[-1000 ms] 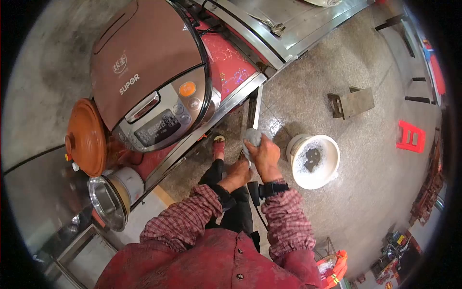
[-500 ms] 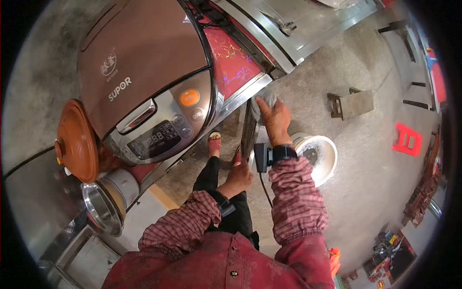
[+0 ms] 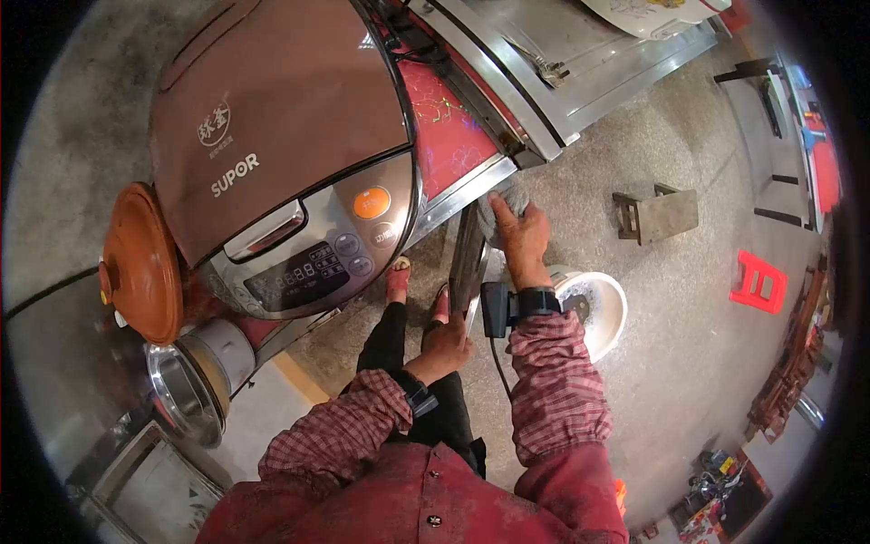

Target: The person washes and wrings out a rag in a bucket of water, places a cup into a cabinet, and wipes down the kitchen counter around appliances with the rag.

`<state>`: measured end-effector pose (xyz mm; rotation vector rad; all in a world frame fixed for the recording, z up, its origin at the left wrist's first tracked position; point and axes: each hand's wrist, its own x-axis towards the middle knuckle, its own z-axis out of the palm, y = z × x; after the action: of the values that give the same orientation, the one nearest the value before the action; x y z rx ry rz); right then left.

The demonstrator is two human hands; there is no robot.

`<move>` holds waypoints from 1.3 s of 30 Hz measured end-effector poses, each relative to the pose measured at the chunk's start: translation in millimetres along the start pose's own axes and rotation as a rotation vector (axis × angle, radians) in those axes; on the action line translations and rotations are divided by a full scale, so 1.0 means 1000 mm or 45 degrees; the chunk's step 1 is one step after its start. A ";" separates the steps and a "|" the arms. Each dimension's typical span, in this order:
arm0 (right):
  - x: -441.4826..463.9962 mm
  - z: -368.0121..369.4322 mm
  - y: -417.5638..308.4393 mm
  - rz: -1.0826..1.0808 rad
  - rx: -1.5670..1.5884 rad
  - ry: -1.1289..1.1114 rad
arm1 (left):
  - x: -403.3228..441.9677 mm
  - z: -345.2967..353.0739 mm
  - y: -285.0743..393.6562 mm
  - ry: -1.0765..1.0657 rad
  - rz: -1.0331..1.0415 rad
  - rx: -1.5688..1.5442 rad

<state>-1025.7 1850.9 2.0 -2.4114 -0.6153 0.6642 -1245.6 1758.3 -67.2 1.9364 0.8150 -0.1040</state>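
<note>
Two hands busy: my left hand (image 3: 444,350) grips the metal frame (image 3: 468,263) between them, my right hand (image 3: 524,239) presses grey cloth (image 3: 510,199) against its far end; wiping looks unfinished.

The crumpled grey rag (image 3: 486,216) looks like soft, matt cloth; the long, narrow dark-grey bar (image 3: 466,265) looks like metal, its edge shiny. The boxy brown rice cooker (image 3: 290,118) has a smooth, satin lid and a glossier silvery front. The round white bucket (image 3: 618,319) looks like plastic, the low grey-brown stool (image 3: 669,218) like matt wood, and the wide silver basin (image 3: 161,363) like polished metal.
</note>
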 end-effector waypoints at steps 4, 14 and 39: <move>-0.031 0.020 0.036 -0.031 -0.033 0.014 | 0.004 -0.001 -0.007 0.083 0.051 -0.041; 0.006 0.008 0.004 -0.065 0.065 0.122 | 0.004 -0.030 0.020 -0.063 -0.166 0.106; -0.078 0.006 0.104 0.022 -0.633 -0.334 | -0.009 -0.101 -0.016 0.285 -0.146 0.191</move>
<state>-1060.4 1733.3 -41.5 -2.8054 -0.9627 0.9346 -1289.0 1841.8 -25.1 2.0664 1.0938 -0.0171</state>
